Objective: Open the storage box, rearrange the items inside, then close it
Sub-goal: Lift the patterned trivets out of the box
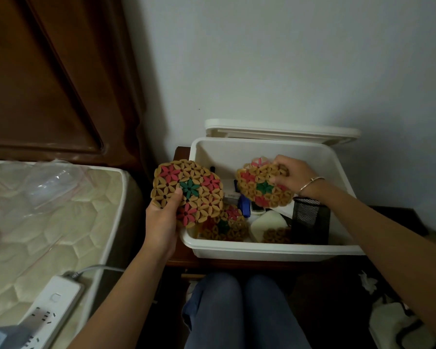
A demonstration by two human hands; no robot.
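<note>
hands (pixel 161 219) (pixel 291 176) with mats (pixel 199 197) (pixel 256 197) over storage box (pixel 262 251)

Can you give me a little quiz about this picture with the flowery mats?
1. True or false: the white plastic storage box has its white lid closed on top.
2. The left hand grips a round woven bamboo flower mat. The right hand holds: A) a matching flower mat B) a spoon C) nothing.
3. Fill in: the black mesh pen cup stands inside the ____.
Key: 1 false; 2 A; 3 box.
</note>
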